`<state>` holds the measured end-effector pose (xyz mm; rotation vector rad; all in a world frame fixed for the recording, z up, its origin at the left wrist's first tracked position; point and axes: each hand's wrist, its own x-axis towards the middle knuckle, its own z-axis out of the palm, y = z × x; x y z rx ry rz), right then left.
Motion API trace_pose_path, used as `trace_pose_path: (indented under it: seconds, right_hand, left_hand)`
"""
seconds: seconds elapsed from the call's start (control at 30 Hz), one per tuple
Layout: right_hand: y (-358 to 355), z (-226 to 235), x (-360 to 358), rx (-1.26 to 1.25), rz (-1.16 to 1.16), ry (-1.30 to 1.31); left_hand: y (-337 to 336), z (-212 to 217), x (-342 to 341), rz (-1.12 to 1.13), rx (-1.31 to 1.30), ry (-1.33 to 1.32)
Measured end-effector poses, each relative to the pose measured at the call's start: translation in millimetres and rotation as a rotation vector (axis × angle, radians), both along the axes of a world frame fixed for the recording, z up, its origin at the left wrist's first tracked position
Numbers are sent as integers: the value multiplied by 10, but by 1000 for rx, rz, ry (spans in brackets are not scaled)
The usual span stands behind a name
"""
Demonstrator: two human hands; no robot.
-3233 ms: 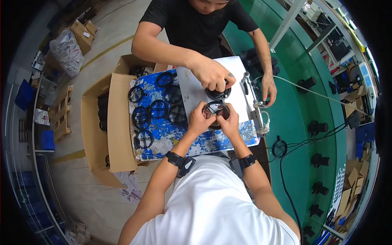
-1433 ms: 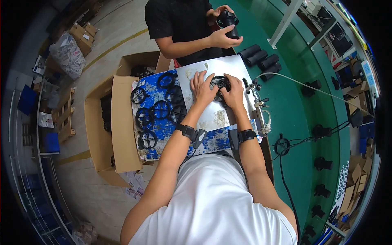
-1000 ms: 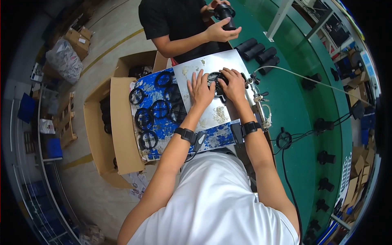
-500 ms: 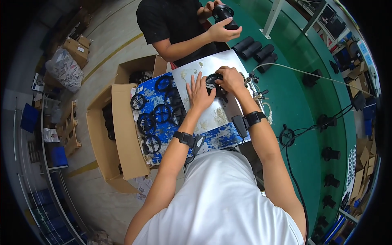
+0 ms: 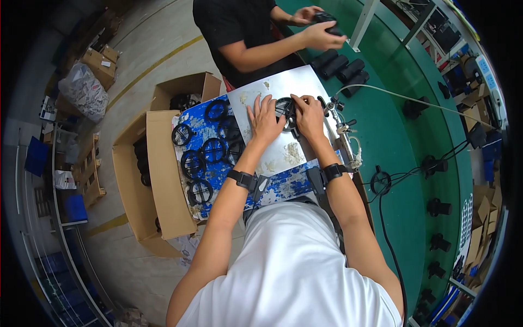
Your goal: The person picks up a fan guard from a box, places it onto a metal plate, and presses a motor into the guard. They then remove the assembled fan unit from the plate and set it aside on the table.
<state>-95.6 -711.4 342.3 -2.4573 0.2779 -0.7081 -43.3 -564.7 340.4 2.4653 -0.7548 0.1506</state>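
Black ring with crossbars, on the bare metal sheet, between the person's two hands. Left hand laid out flat, fingers spread, thumb by the ring's left edge. Right hand bent at the ring's right side; whether it grips, cannot tell. Sheet lies on a worn blue board; loose rings at left, beside a cardboard box. Across, a co-worker holds a blurred black part near dark tubes.
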Motion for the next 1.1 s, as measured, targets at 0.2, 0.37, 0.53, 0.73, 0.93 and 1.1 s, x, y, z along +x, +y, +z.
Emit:
trace_pose_path:
  seconds: [0.2, 0.37, 0.53, 0.73, 0.93, 1.1]
  right_hand:
    - [-17, -2, -88, -101, -34, -34]
    - [65, 356, -609, 51, 63, 150]
    - [-564, 1227, -1217, 630, 203, 111]
    - [-2135, -97, -1050, 431, 114, 221]
    - [-1949, -35, -1016, 23, 117, 700]
    - [-1348, 949, -613, -129, 81, 516]
  left_hand:
    - [30, -28, 38, -121, 120, 115]
    - [66, 97, 87, -186, 132, 134]
    - [120, 77, -14, -115, 37, 173]
    - [-1, 74, -1, -152, 42, 233]
    - [134, 50, -24, -120, 51, 195]
    - [203, 27, -200, -197, -39, -190]
